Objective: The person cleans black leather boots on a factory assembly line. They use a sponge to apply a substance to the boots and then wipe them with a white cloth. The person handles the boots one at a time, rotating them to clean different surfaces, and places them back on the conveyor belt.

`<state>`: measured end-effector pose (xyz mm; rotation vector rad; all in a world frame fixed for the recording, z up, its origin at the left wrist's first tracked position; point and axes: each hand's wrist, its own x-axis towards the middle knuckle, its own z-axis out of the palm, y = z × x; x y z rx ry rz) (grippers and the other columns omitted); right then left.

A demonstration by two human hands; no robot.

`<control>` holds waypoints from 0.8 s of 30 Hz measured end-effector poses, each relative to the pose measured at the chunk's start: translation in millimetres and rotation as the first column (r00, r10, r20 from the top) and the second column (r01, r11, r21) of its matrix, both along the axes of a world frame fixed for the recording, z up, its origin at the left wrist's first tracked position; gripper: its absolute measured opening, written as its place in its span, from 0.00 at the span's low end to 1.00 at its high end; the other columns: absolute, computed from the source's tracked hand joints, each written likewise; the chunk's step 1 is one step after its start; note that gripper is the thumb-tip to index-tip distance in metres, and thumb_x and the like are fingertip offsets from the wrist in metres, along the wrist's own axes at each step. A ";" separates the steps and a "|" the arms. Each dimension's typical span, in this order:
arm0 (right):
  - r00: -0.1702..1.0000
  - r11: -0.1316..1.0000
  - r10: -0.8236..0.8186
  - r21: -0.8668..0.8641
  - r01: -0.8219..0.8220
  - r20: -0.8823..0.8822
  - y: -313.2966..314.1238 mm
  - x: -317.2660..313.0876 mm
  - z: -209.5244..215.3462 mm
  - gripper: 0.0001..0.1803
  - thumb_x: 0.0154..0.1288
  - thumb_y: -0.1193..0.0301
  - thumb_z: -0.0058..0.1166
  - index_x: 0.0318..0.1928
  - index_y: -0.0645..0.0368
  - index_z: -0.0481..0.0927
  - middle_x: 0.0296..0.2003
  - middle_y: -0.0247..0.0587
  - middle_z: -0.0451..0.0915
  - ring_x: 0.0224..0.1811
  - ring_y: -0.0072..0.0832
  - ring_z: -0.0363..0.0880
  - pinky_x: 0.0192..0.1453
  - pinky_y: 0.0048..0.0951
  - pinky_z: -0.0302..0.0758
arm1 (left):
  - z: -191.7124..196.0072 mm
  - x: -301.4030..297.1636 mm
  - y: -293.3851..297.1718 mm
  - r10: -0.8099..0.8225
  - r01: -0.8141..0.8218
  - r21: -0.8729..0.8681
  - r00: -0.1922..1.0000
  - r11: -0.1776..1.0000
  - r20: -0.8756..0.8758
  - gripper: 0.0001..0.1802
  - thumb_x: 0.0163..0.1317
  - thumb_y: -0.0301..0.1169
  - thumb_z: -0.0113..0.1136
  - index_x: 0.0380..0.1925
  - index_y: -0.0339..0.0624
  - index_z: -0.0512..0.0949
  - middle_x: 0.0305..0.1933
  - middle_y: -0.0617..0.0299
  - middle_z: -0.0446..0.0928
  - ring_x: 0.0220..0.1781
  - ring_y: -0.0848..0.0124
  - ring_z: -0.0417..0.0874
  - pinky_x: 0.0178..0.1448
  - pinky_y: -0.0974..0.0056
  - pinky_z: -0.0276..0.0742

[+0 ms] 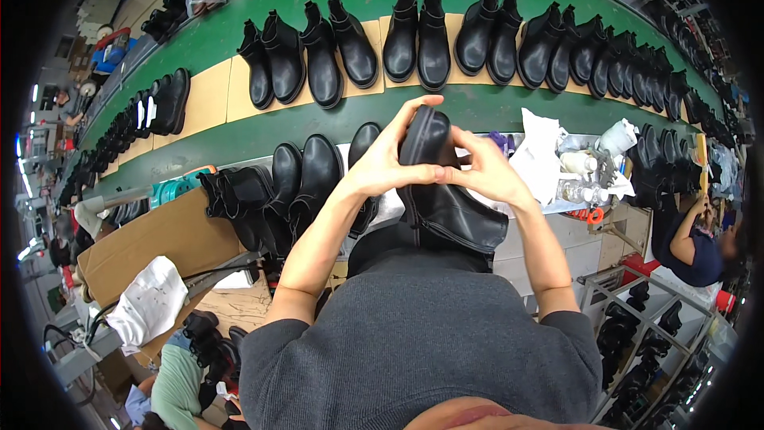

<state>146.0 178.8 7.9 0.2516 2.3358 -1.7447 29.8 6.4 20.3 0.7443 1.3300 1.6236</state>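
Observation:
Between my two hands is a black ankle boot (455,211), its toe pointing up and away from me and its shaft lying toward my right forearm. My left hand (391,158) wraps the sole side, with fingers near the toe. On the other side, my right hand (482,166) grips the upper; both thumbs meet across the middle of the boot. Just left of my left wrist, another pair of black boots (320,171) lies at the near edge of the bench, partly behind my forearm.
A green bench (239,0) crosses ahead, with paired black boots (419,36) on cardboard sheets. Right of my hands are white cloth (538,155) and bottles (578,162). A cardboard box (159,243) stands at left. A metal rack (649,334) holds boots at lower right. Co-workers are on both sides.

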 end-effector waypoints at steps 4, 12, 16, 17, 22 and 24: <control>0.851 0.868 -0.294 0.250 0.429 -0.436 -1.0 4.8 32.5 0.22 0.59 0.70 0.63 0.52 0.66 0.77 0.41 0.48 0.82 0.34 0.30 0.83 0.32 0.25 0.79 | -5.5 7.7 2.4 0.177 -0.236 -0.127 0.916 0.963 -0.361 0.47 0.46 0.27 0.71 0.66 0.42 0.55 0.51 0.60 0.71 0.52 0.70 0.74 0.60 0.64 0.69; 0.857 0.919 -0.276 0.141 0.367 -0.435 -27.6 -10.6 45.2 0.08 0.58 0.77 0.58 0.38 0.67 0.83 0.30 0.47 0.81 0.27 0.32 0.82 0.29 0.27 0.78 | -6.8 22.0 17.4 0.266 -0.477 -0.195 0.734 0.857 -0.625 0.48 0.47 0.31 0.69 0.65 0.38 0.52 0.56 0.42 0.63 0.61 0.48 0.65 0.67 0.51 0.60; 0.828 0.880 -0.363 0.135 0.456 -0.427 -35.2 -13.6 42.8 0.07 0.57 0.77 0.59 0.36 0.67 0.83 0.27 0.47 0.81 0.28 0.34 0.83 0.31 0.29 0.78 | -5.9 24.4 18.7 0.297 -0.532 -0.129 0.639 0.837 -0.710 0.48 0.48 0.32 0.70 0.66 0.38 0.52 0.54 0.42 0.63 0.58 0.48 0.65 0.64 0.50 0.60; 0.825 0.879 -0.372 0.126 0.461 -0.426 -35.4 -13.9 41.8 0.07 0.56 0.77 0.59 0.36 0.67 0.83 0.27 0.47 0.81 0.27 0.34 0.82 0.31 0.30 0.78 | -7.8 24.9 18.8 0.304 -0.546 -0.109 0.609 0.830 -0.732 0.48 0.48 0.32 0.70 0.66 0.38 0.52 0.53 0.42 0.62 0.57 0.47 0.65 0.64 0.49 0.60; 0.828 0.871 -0.304 0.215 0.442 -0.472 -27.4 -14.9 45.0 0.05 0.53 0.77 0.60 0.30 0.67 0.81 0.25 0.46 0.80 0.26 0.36 0.81 0.29 0.32 0.77 | -10.9 26.6 24.5 0.259 -0.579 -0.099 0.503 0.809 -0.824 0.50 0.46 0.31 0.70 0.67 0.38 0.51 0.53 0.41 0.60 0.56 0.46 0.63 0.61 0.46 0.60; 0.833 0.813 -0.241 0.365 0.453 -0.499 -27.5 -16.2 45.3 0.05 0.51 0.77 0.60 0.27 0.66 0.78 0.24 0.46 0.79 0.25 0.37 0.81 0.29 0.33 0.77 | -9.5 28.9 27.9 0.228 -0.592 -0.127 0.487 0.796 -0.843 0.52 0.44 0.31 0.71 0.67 0.38 0.50 0.54 0.41 0.60 0.55 0.46 0.63 0.60 0.45 0.60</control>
